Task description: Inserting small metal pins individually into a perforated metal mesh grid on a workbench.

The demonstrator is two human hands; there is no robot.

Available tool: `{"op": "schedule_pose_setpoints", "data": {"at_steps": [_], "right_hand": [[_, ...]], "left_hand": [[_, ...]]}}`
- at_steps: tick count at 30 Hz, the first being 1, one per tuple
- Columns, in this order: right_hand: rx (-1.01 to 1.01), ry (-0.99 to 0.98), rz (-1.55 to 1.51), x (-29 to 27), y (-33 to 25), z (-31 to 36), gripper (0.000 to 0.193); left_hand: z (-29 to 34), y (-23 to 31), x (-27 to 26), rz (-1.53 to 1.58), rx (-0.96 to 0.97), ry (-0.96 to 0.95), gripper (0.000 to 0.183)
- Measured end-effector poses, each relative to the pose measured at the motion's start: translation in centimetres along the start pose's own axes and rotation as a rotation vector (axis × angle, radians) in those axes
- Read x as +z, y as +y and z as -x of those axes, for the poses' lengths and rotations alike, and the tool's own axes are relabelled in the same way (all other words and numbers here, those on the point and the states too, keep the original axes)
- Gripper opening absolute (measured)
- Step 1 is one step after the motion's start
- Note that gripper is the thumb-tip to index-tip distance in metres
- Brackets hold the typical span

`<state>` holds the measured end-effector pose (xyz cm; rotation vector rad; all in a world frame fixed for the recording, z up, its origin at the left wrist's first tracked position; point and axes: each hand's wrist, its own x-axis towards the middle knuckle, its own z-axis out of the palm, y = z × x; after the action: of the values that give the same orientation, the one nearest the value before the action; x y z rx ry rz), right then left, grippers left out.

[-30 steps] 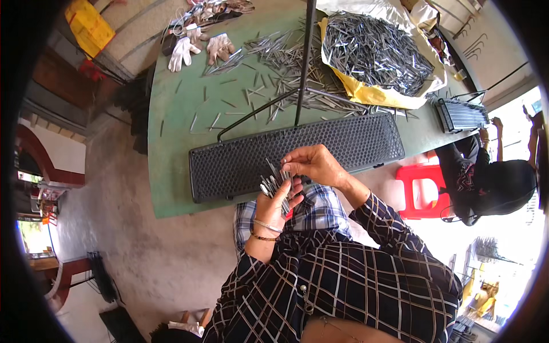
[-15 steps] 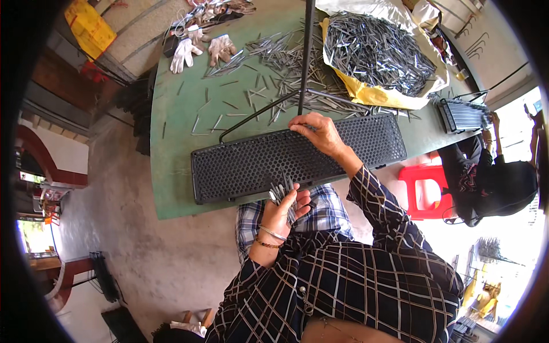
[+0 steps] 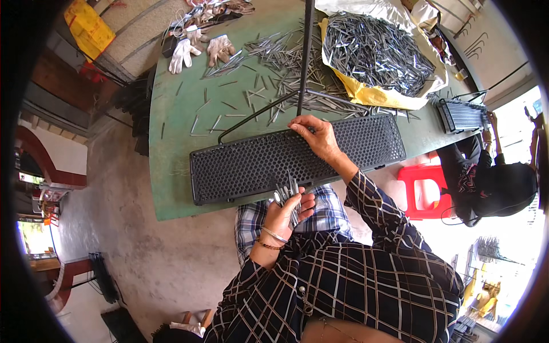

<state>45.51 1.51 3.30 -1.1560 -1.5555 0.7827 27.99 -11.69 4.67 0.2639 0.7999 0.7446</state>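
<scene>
My left hand [image 3: 281, 216] is closed around a bundle of thin grey metal strips [image 3: 295, 197], whose ends fan out above the fingers, just off the near edge of a long black perforated panel [image 3: 246, 167]. The panel lies along the near side of the green table and is joined to a black wire frame [image 3: 260, 112]. At the panel's far edge, close to the frame's upright rod [image 3: 307, 54], my right hand [image 3: 320, 139] has thumb and forefinger pinched together. Whatever lies between those fingertips is too small to make out.
Loose metal strips [image 3: 286, 57] cover much of the green table [image 3: 171, 171]. A yellow-and-white sack [image 3: 366, 94] heaped with strips lies at the far right, work gloves [image 3: 220, 48] at the far left. On the right, another person [image 3: 503, 188] handles a similar panel [image 3: 462, 116] by a red stool [image 3: 422, 191].
My left hand has shifted slightly up and right, its strips now more upright and spread. My right hand stays at almost the same spot on the panel's far edge.
</scene>
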Motion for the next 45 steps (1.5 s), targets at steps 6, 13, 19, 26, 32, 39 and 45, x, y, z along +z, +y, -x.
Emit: {"op": "schedule_pose_setpoints", "data": {"at_steps": [6,13,19,26,32,39,45], "right_hand": [[-0.021,0.050,-0.004,0.2,0.0,0.2,0.015],[-0.101,0.036,0.178,0.5,-0.4,0.4,0.016],[-0.206,0.044,0.350,0.4,-0.8,0.7,0.015],[-0.209,0.173,0.282,0.5,-1.5,1.3,0.014],[0.381,-0.273,-0.256,0.0,-5.6,5.8,0.025],[0.221,-0.032,0.236,-0.8,-3.7,3.1,0.023],[0.012,-0.142,0.544,-0.5,-2.1,0.7,0.021]], "left_hand": [[0.2,0.0,0.3,0.002,-0.007,-0.003,0.023],[0.1,-0.2,0.2,0.008,-0.013,-0.020,0.023],[0.4,-0.3,0.2,0.009,-0.007,-0.025,0.023],[0.4,0.2,-0.2,0.026,0.054,-0.013,0.024],[0.1,1.2,0.1,-0.017,0.118,0.012,0.026],[0.3,0.8,0.5,-0.016,0.074,-0.013,0.027],[0.4,0.2,0.0,-0.030,0.038,-0.014,0.025]]}}
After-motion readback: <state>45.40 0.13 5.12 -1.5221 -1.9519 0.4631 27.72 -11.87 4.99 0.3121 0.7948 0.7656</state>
